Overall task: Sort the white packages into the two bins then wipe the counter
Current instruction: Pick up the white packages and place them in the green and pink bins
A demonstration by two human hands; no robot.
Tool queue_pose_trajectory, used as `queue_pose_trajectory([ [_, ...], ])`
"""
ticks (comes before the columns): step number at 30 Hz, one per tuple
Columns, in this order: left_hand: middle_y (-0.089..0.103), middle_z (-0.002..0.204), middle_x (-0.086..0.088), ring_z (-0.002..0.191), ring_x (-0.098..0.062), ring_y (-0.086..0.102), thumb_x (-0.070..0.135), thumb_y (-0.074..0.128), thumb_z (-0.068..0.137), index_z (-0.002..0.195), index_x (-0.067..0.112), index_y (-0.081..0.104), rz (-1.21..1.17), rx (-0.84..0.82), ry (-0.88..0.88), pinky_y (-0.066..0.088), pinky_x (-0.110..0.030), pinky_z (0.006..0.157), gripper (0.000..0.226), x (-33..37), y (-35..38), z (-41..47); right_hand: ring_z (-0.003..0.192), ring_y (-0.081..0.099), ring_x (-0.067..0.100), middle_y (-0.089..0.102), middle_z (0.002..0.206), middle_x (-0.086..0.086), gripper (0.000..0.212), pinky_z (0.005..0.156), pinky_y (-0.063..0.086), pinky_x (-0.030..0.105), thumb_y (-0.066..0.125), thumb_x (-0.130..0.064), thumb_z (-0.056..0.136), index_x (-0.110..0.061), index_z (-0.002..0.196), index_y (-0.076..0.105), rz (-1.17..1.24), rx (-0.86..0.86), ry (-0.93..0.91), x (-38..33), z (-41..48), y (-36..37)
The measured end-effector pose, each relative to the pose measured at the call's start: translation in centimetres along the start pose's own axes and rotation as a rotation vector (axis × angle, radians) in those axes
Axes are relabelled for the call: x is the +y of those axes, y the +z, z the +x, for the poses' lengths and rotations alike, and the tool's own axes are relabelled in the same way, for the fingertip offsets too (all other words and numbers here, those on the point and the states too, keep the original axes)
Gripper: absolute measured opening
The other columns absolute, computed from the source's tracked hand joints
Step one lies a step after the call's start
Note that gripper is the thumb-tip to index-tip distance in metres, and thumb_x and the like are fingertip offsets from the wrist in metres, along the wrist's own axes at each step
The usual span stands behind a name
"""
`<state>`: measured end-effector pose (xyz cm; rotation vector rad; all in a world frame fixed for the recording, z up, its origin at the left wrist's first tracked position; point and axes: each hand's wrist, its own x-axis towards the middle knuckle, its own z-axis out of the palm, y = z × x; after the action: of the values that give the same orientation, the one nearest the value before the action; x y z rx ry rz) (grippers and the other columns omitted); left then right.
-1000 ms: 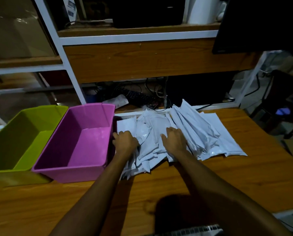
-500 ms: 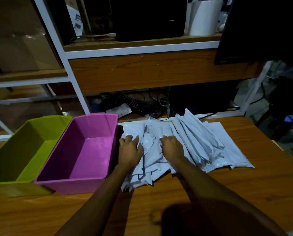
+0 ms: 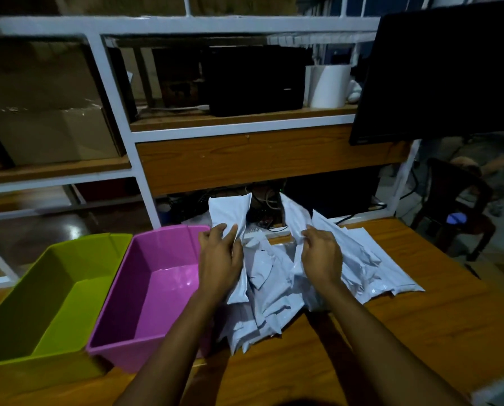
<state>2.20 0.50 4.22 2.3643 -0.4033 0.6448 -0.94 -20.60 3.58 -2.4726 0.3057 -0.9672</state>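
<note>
Green bin [image 3: 19, 303]: far left on the counter, nothing showing inside; it touches the pink one, likely so both mouths sit within one short reach.
Pink bin [image 3: 122, 288]: just left of the pile, its right wall beside the left forearm; nothing shows in it either.
Left hand [image 3: 220, 259]: fingers curled round one white package [image 3: 230, 212], held upright near the pink bin's right rim, placed for a drop, I judge.
Pile [image 3: 270, 276]: unsorted packages overlap between and under both hands, spreading right.
Right hand [image 3: 322, 256]: pinches a second package [image 3: 293, 215], raised off the pile.
Counter [image 3: 435, 332]: bare wood in front and to the right leaves moving room; the pile sits back from the front edge.
</note>
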Motion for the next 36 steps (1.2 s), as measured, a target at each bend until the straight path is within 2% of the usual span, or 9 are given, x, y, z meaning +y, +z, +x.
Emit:
queue_pose_trajectory([
  [4,0.052,0.135,-0.009,0.121,-0.029,0.035,0.030,0.045,0.093,0.130,0.020,0.060,-0.076,0.065,0.040,0.039,-0.034,0.092,0.041,-0.3,-3.5,-0.9,0.109,0.062,0.031,0.070,0.113,0.014,0.022,0.090,0.051,0.037,0.062,0.004,0.084,-0.003,0.103,0.071,0.094,0.143,-0.045,-3.2,-2.3,-1.5],
  [8,0.053,0.133,-0.011,0.118,-0.032,0.037,0.031,0.047,0.091,0.128,0.018,0.061,-0.053,0.103,0.095,0.036,-0.032,0.088,0.042,-1.7,-6.4,-2.5,0.111,0.060,0.027,0.069,0.116,0.010,0.022,0.094,0.044,0.028,0.057,-0.002,0.086,-0.005,0.103,0.071,0.163,0.212,-0.097,-7.2,-5.7,-1.4],
  [12,0.057,0.127,-0.012,0.113,-0.034,0.039,0.034,0.049,0.086,0.125,0.015,0.064,-0.012,0.148,0.051,0.035,-0.031,0.081,0.045,-4.3,-9.4,-4.7,0.113,0.060,0.022,0.069,0.115,0.007,0.023,0.095,0.042,0.021,0.057,-0.008,0.087,-0.007,0.103,0.072,0.242,0.187,-0.102,-11.8,-8.6,-0.1],
  [17,0.058,0.125,-0.010,0.111,-0.032,0.039,0.037,0.048,0.086,0.122,0.016,0.065,0.089,0.191,-0.002,0.034,-0.029,0.085,0.045,-8.3,-12.9,-5.9,0.114,0.058,0.012,0.070,0.115,0.002,0.025,0.094,0.037,0.009,0.056,-0.017,0.088,-0.012,0.106,0.073,0.354,0.088,-0.097,-15.9,-10.6,2.0],
  [20,0.059,0.124,-0.009,0.111,-0.034,0.039,0.039,0.047,0.087,0.123,0.018,0.065,0.147,0.229,-0.087,0.044,-0.039,0.086,0.045,-11.3,-15.4,-6.8,0.113,0.060,0.013,0.070,0.114,0.003,0.025,0.095,0.040,0.013,0.057,-0.016,0.088,-0.012,0.106,0.073,0.427,0.019,-0.142,-18.8,-11.5,4.1],
  [24,0.058,0.124,-0.007,0.113,-0.032,0.038,0.039,0.048,0.087,0.125,0.019,0.064,0.233,0.248,-0.164,0.043,-0.036,0.082,0.046,-14.8,-18.7,-7.3,0.109,0.062,0.016,0.071,0.112,0.004,0.023,0.092,0.046,0.020,0.063,-0.009,0.086,-0.010,0.106,0.073,0.495,-0.031,-0.242,-22.4,-11.5,7.1],
  [29,0.058,0.125,-0.008,0.115,-0.033,0.039,0.041,0.049,0.089,0.125,0.021,0.063,0.343,0.208,-0.243,0.047,-0.044,0.084,0.044,-20.2,-22.4,-7.4,0.106,0.065,0.021,0.072,0.111,0.007,0.024,0.090,0.048,0.025,0.068,-0.003,0.083,-0.007,0.107,0.073,0.556,-0.097,-0.285,-27.7,-11.7,10.3],
  [33,0.062,0.119,-0.010,0.111,-0.034,0.043,0.045,0.040,0.090,0.119,0.017,0.068,0.365,0.122,-0.277,0.039,-0.041,0.088,0.050,-26.0,-23.7,-6.2,0.106,0.064,0.023,0.071,0.112,0.006,0.022,0.088,0.050,0.028,0.064,-0.008,0.085,-0.008,0.105,0.073,0.537,-0.121,-0.326,-31.8,-11.5,13.4],
  [36,0.068,0.103,-0.014,0.101,-0.034,0.053,0.045,0.035,0.085,0.102,0.011,0.075,0.334,0.087,-0.291,0.030,-0.038,0.086,0.056,-30.3,-24.0,-4.4,0.106,0.061,0.026,0.070,0.116,0.008,0.022,0.091,0.046,0.027,0.062,-0.008,0.086,-0.007,0.104,0.073,0.521,-0.142,-0.306,-35.1,-11.2,16.1],
])
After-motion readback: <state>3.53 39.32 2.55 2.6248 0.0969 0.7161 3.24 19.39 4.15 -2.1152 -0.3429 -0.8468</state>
